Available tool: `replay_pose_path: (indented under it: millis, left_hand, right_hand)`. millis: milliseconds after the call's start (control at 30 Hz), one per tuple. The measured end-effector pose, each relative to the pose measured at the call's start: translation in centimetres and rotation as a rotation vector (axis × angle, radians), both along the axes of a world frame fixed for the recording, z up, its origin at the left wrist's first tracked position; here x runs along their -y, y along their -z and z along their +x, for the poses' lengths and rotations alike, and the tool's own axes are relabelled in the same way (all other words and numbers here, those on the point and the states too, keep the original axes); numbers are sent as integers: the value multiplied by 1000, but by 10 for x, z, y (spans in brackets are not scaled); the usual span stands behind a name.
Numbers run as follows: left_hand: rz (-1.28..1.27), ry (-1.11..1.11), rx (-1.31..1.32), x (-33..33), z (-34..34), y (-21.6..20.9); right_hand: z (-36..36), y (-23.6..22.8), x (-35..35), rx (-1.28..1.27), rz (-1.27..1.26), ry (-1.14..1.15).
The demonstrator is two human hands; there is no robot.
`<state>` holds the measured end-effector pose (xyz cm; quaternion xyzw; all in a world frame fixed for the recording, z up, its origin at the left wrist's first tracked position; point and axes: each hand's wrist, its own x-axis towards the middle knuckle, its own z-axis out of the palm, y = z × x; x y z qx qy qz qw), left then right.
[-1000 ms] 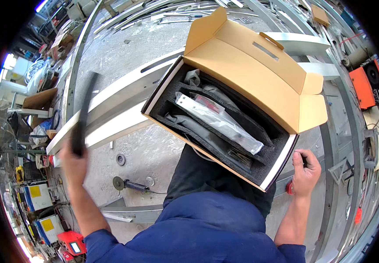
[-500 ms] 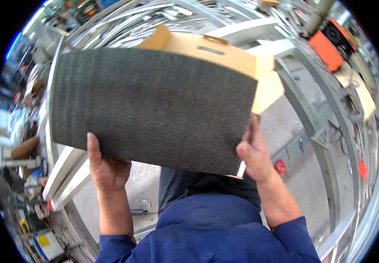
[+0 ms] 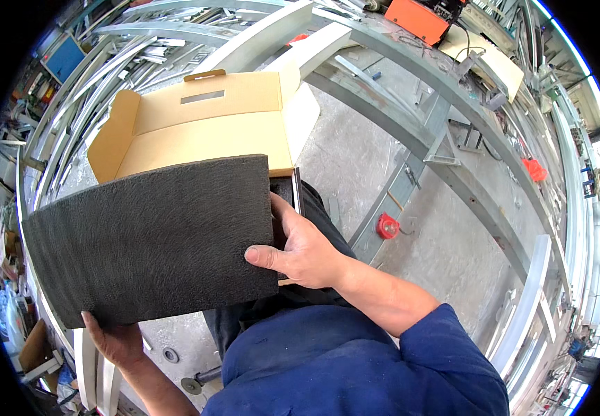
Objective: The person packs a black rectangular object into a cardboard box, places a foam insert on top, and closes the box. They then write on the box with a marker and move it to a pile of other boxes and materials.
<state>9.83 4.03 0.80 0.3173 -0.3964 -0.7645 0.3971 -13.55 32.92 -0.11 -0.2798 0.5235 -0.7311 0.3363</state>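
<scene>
you're holding dark foam sheet [image 3: 151, 239] flat over open cardboard box [image 3: 203, 125]. left hand [image 3: 116, 340] pinching near left corner, right hand [image 3: 300, 253] fingers gripping right edge. looking light, soft, bendy; supporting both edges.

Orange machine [image 3: 416, 15], red cap [image 3: 386, 226]

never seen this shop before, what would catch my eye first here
A big dark grey foam sheet fills the centre-left, held by the left hand under its lower edge and the right hand at its right edge. Behind it sits an open cardboard box; an orange machine stands at top.
</scene>
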Motion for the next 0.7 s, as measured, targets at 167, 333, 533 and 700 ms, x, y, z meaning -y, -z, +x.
replay_pose_path:
  millis: [167,333,533,700]
  left_hand:
    - [-9,171,-132,9,23,10]
    - [3,513,-358,0,62,46]
    - [-434,720,126,-4,11,-8]
    - [-303,32,214,17,13,-5]
  right_hand:
    - [-3,3,0,23,43,-14]
    - [4,6,3,1,192,-5]
    - [-45,35,-63,-221,90,507]
    - [-78,1,-88,510,-269,699]
